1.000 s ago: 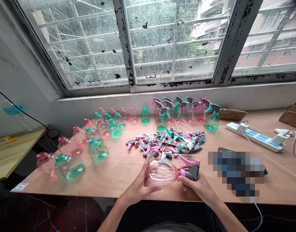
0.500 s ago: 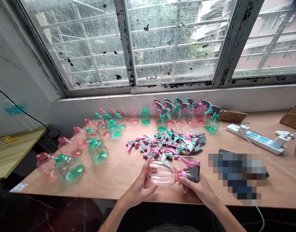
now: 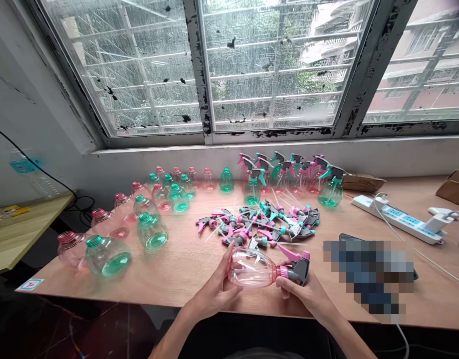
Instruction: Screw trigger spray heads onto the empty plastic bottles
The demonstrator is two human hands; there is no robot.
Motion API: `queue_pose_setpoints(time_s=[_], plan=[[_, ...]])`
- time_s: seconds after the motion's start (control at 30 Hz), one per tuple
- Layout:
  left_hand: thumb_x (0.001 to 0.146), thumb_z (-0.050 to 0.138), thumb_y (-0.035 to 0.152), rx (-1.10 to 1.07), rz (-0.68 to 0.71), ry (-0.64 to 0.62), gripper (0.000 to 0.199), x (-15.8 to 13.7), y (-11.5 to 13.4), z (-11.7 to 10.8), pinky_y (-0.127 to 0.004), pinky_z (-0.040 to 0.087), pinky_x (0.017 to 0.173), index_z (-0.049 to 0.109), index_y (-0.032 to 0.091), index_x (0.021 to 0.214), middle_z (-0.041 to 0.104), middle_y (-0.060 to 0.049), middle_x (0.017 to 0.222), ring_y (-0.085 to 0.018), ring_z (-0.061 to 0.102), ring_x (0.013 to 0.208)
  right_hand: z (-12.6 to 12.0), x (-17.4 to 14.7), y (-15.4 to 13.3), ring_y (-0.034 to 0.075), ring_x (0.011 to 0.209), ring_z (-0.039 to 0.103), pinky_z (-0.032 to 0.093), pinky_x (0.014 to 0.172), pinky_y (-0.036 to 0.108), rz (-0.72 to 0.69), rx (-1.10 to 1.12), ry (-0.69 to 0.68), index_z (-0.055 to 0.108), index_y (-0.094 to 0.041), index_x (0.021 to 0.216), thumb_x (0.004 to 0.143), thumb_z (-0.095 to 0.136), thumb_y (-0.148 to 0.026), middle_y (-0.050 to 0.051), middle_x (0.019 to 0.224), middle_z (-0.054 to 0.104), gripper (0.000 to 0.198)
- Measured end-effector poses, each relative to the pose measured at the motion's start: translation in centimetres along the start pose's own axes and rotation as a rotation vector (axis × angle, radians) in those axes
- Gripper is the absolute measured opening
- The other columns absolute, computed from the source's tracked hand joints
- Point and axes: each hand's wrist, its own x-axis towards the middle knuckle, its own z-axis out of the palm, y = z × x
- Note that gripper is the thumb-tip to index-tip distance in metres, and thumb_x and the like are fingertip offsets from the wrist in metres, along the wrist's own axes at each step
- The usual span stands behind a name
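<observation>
A clear pink spray bottle (image 3: pixel 252 269) lies sideways in the air above the table's front edge, its base to the left. My left hand (image 3: pixel 220 284) is wrapped round the base end. At the neck, my right hand (image 3: pixel 299 289) grips the pink collar below the grey and pink trigger head (image 3: pixel 299 267), which sits on the bottle's mouth. Just beyond the bottle lies a pile of loose trigger heads (image 3: pixel 263 224) in pink, green and grey, with thin white tubes. Some of my right fingers are hidden behind the neck.
Open pink and green bottles, such as a green one (image 3: pixel 109 257), stand along the left. Bottles with heads fitted (image 3: pixel 330 192) are grouped at the back. To the right are a white power strip (image 3: pixel 397 217), a blurred phone-like device (image 3: pixel 371 274) and brown packages (image 3: pixel 454 187).
The fingers of my right hand have shifted slightly at the collar. The bottle stays in nearly the same place, and the camera view has tilted a little.
</observation>
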Motion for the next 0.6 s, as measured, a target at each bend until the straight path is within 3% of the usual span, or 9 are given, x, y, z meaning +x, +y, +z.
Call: queue_pose_setpoints(time_s=[0.13,0.23,0.37,0.5,0.6], plan=[[0.087,0.077,0.031,-0.035,-0.008,-0.017,0.110,0.13,-0.20,0.02,-0.052,0.024,0.125,-0.006,0.039,0.159,0.016,-0.008,0.171,-0.033,0.029,0.152,0.02,0.01,0.10,0.013,0.052,0.055,0.049,0.055,0.028,0.000,0.007,0.007,0.063,-0.021,0.098,0.076,0.084,-0.051,-0.005,0.058,0.062,0.043],[0.090,0.073,0.034,-0.059,-0.018,-0.024,0.102,0.20,-0.42,0.01,-0.052,0.031,0.122,0.000,0.038,0.160,0.015,-0.009,0.171,-0.034,0.033,0.149,0.03,-0.03,0.21,0.013,0.053,0.055,0.048,0.054,0.027,0.003,0.014,0.008,0.063,-0.021,0.099,0.075,0.085,-0.051,-0.006,0.060,0.062,0.045],[0.090,0.075,0.029,-0.054,-0.016,-0.004,0.102,0.19,-0.43,0.06,-0.051,0.024,0.125,0.001,0.042,0.159,0.017,-0.006,0.170,-0.032,0.035,0.148,-0.15,0.01,0.39,0.013,0.052,0.056,0.048,0.054,0.028,0.000,0.014,0.000,0.062,-0.020,0.101,0.078,0.083,-0.048,-0.005,0.058,0.064,0.042],[0.092,0.072,0.029,-0.055,-0.022,0.008,0.103,0.19,-0.48,0.21,-0.053,0.024,0.124,-0.006,0.042,0.158,0.030,-0.009,0.165,-0.029,0.044,0.142,-0.37,0.13,0.67,0.014,0.051,0.059,0.048,0.055,0.029,-0.013,0.005,-0.008,0.061,-0.020,0.102,0.083,0.080,-0.047,-0.004,0.056,0.066,0.038],[0.086,0.079,0.032,-0.075,-0.033,0.004,0.113,0.25,-0.73,0.21,-0.053,0.023,0.124,-0.007,0.040,0.159,0.022,-0.010,0.168,-0.032,0.037,0.148,-0.41,0.13,0.89,0.015,0.052,0.060,0.048,0.054,0.029,-0.014,0.011,-0.001,0.061,-0.019,0.100,0.081,0.082,-0.045,-0.003,0.058,0.068,0.038]])
